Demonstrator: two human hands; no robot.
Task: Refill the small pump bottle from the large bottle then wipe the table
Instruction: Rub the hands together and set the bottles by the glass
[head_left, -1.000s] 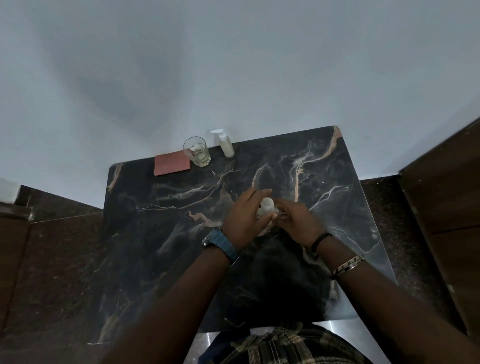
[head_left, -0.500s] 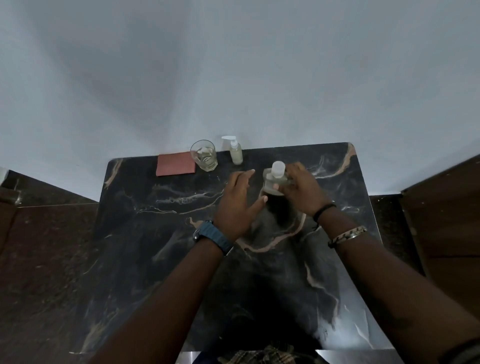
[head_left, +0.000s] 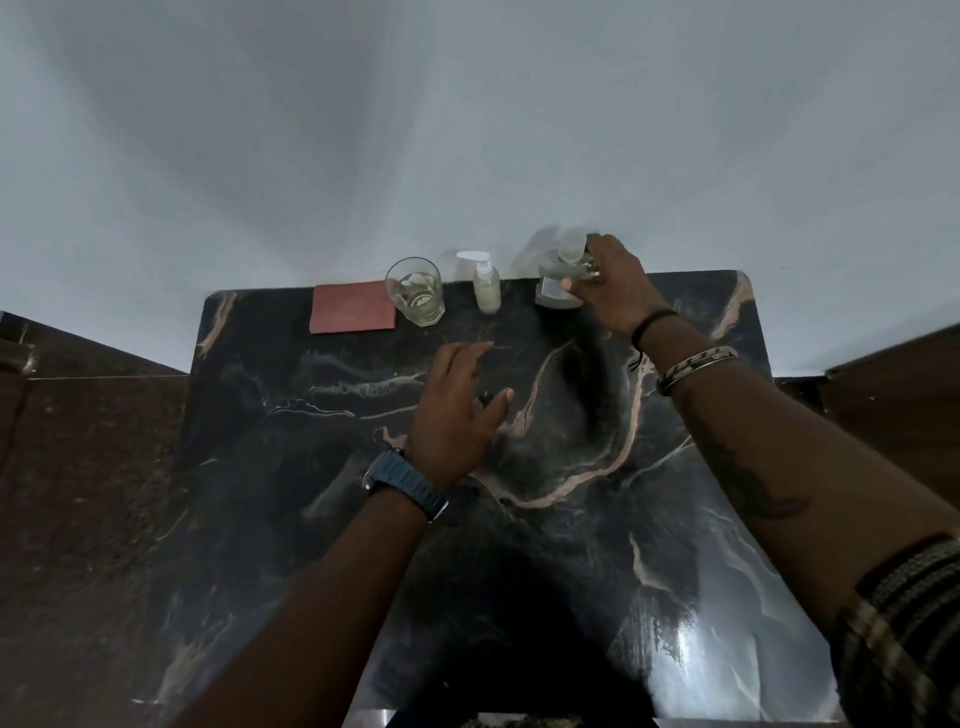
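Note:
The large clear bottle (head_left: 558, 283) with a pale cap stands upright at the table's far edge, and my right hand (head_left: 610, 291) grips its shoulder from the right. To its left stands the small pump bottle (head_left: 485, 288), with its white pump head on. My left hand (head_left: 460, 410) hovers over the middle of the dark marble table (head_left: 675, 519), fingers apart and holding nothing. A pink cloth (head_left: 352, 307) lies flat at the far left of the table's back edge.
A clear drinking glass (head_left: 416, 297) stands between the pink cloth and the pump bottle. A pale wall rises directly behind the table. Dark brown floor and wooden furniture flank the table on both sides.
My right hand has carried the large bottle from the table's middle to the far edge beside the pump bottle. My left hand let go of it and stayed back over the middle.

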